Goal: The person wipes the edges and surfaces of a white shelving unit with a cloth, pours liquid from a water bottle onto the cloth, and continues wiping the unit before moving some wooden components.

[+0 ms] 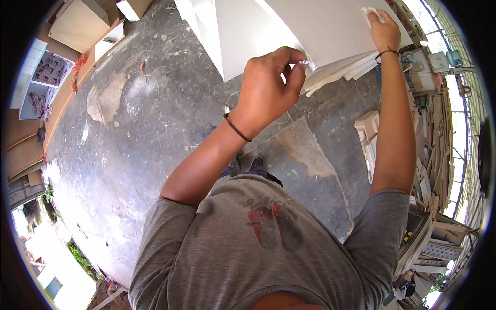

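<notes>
Panel (356,36) of smooth pale board fills the upper right of the head view, cut off by the top edge; its full length cannot be told. At its near left corner the left hand (271,85) pinches a small white scrap (310,63) between thumb and forefinger, the other fingers partly hidden. The right hand (386,33), by the panel's right side, has thumb and fingers bent round a crumpled white wad (369,11), half covered by them. Loose white layers (343,72) show under the near edge. A pale wooden piece (368,124) stands left of the right forearm; stacked timber (439,124) crowds the right side. The shirt (232,263) hides most of a shoe (257,162) on the floor (160,134). Its red-and-dark print is blurred; red marks inside a white open box (46,83) are too small to read.
</notes>
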### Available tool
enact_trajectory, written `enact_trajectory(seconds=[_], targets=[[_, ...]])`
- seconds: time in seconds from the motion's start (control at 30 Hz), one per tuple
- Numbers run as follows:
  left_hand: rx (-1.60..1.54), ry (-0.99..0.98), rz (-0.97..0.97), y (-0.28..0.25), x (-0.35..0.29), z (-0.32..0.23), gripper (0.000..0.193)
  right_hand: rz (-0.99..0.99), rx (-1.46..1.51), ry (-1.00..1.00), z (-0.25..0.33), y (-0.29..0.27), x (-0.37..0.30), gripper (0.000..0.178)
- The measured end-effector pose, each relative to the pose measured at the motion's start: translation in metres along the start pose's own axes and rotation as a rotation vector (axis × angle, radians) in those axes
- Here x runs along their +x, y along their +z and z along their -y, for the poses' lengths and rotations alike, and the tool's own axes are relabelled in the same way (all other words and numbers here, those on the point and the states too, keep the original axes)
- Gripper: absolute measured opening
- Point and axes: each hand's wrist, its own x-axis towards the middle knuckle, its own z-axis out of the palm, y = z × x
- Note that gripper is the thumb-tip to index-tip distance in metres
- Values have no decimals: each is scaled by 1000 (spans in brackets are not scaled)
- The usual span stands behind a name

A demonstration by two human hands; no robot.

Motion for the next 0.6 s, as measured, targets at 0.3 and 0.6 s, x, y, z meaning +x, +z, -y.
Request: enact_trajectory(seconds=[0.3,0.6], targets=[[29,-8,-4,1,0,-2,11,6,-2,-22,3,-3,-1,47],[50,7,5,-2,1,-3,10,33,12,5,10,-7,-4,46]])
